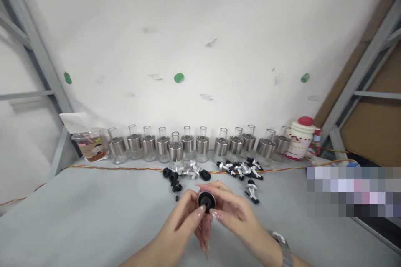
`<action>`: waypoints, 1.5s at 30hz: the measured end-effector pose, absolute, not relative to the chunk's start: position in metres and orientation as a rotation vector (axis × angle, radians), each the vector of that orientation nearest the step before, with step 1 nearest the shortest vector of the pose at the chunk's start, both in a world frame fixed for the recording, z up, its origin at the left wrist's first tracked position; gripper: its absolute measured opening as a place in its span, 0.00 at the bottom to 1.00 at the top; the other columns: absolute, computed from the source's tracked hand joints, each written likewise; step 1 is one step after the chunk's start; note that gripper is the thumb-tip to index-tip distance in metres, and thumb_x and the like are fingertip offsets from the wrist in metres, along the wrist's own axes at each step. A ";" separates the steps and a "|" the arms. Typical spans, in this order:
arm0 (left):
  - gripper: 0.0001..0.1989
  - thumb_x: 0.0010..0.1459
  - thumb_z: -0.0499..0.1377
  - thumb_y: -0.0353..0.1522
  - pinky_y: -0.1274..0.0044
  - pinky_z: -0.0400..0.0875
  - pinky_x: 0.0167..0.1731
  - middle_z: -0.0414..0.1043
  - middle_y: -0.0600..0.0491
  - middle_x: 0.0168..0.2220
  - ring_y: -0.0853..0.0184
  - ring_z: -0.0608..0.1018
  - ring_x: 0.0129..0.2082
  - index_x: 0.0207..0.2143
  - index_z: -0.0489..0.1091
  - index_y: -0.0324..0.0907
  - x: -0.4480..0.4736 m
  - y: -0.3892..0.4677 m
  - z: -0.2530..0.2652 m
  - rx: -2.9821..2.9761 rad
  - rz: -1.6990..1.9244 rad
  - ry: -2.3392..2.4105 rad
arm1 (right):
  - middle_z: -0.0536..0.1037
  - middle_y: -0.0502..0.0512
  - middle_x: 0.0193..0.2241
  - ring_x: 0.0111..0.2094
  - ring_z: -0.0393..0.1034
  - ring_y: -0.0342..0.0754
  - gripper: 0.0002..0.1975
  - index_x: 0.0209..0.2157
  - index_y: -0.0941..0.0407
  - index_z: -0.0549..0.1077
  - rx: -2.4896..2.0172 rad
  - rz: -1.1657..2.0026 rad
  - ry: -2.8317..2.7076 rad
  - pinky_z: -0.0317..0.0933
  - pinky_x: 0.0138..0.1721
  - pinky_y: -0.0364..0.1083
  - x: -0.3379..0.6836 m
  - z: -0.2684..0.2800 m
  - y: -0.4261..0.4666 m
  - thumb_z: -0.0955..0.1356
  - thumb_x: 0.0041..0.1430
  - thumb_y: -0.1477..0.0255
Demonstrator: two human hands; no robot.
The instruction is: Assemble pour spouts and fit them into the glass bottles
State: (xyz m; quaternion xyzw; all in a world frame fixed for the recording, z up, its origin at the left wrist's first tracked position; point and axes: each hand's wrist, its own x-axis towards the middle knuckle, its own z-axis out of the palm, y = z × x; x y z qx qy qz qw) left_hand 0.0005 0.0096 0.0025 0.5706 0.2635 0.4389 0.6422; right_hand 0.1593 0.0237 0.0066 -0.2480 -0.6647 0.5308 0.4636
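Observation:
Between my two hands is a round black cap with a silver rim [206, 200], its open face turned up toward me. My left hand [185, 217] grips it from the left, thumb tip at its lower edge. My right hand [233, 208] closes round it from the right, thumb also at the lower edge. Whatever lies under the cap is hidden by my fingers. Just beyond my hands are black ribbed rings [205, 175] and small silver pieces [192, 171]. Several silver-and-black spout pieces [241, 170] form a heap to the right, and a lone spout piece [251, 190] lies nearer.
Glass bottles with steel sleeves [176, 150] stand in a row along the wall. A drink cup [90, 146] is at the left end, a white-and-red tumbler [299, 139] at the right. A twisted red-yellow wire [125, 168] crosses the grey table [94, 212].

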 end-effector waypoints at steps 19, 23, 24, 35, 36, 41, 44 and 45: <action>0.10 0.57 0.49 0.39 0.75 0.66 0.22 0.64 0.56 0.24 0.71 0.70 0.20 0.31 0.56 0.41 0.000 0.010 -0.011 1.352 0.943 0.615 | 0.65 0.55 0.37 0.37 0.63 0.48 0.14 0.41 0.52 0.70 -0.713 1.195 -1.707 0.60 0.38 0.45 0.157 0.008 0.018 0.64 0.52 0.75; 0.11 0.58 0.47 0.40 0.77 0.64 0.22 0.63 0.57 0.22 0.71 0.69 0.20 0.31 0.55 0.42 0.000 0.010 -0.011 1.422 0.918 0.680 | 0.65 0.55 0.36 0.36 0.63 0.47 0.12 0.40 0.53 0.71 -0.785 1.191 -1.714 0.60 0.35 0.44 0.155 0.008 0.018 0.65 0.51 0.75; 0.11 0.58 0.47 0.40 0.77 0.64 0.22 0.63 0.57 0.22 0.71 0.69 0.20 0.31 0.55 0.42 0.000 0.009 -0.011 1.439 0.908 0.692 | 0.65 0.54 0.36 0.35 0.63 0.47 0.12 0.39 0.53 0.72 -0.791 1.192 -1.713 0.60 0.35 0.44 0.155 0.008 0.018 0.65 0.51 0.75; 0.11 0.58 0.46 0.41 0.79 0.62 0.22 0.60 0.59 0.20 0.72 0.67 0.20 0.32 0.55 0.43 0.001 0.006 -0.013 1.486 0.890 0.787 | 0.66 0.54 0.34 0.37 0.63 0.48 0.13 0.36 0.54 0.73 -0.773 1.177 -1.715 0.58 0.38 0.45 0.152 0.005 0.021 0.63 0.49 0.79; 0.11 0.58 0.46 0.41 0.79 0.62 0.22 0.60 0.59 0.20 0.72 0.67 0.20 0.32 0.55 0.43 0.001 0.007 -0.015 1.491 0.892 0.788 | 0.66 0.54 0.34 0.36 0.63 0.48 0.13 0.36 0.54 0.73 -0.774 1.178 -1.717 0.58 0.37 0.45 0.152 0.004 0.022 0.63 0.49 0.79; 0.11 0.58 0.47 0.41 0.79 0.63 0.22 0.60 0.60 0.20 0.72 0.67 0.19 0.32 0.57 0.42 0.002 0.008 -0.016 1.447 0.924 0.785 | 0.66 0.54 0.34 0.37 0.63 0.48 0.13 0.37 0.53 0.72 -0.788 1.144 -1.750 0.59 0.37 0.45 0.152 0.005 0.022 0.63 0.50 0.78; 0.11 0.57 0.48 0.41 0.77 0.66 0.23 0.62 0.58 0.23 0.72 0.69 0.21 0.33 0.59 0.42 0.003 0.009 -0.008 1.354 0.939 0.769 | 0.65 0.54 0.37 0.38 0.63 0.47 0.16 0.43 0.51 0.69 -0.797 1.037 -1.841 0.60 0.40 0.45 0.152 0.009 0.019 0.62 0.52 0.78; 0.12 0.57 0.48 0.41 0.77 0.67 0.23 0.63 0.57 0.25 0.72 0.69 0.21 0.33 0.59 0.42 0.003 0.009 -0.005 1.322 0.939 0.774 | 0.64 0.54 0.39 0.39 0.62 0.46 0.18 0.46 0.50 0.67 -0.800 1.001 -1.884 0.60 0.41 0.45 0.153 0.011 0.018 0.62 0.52 0.78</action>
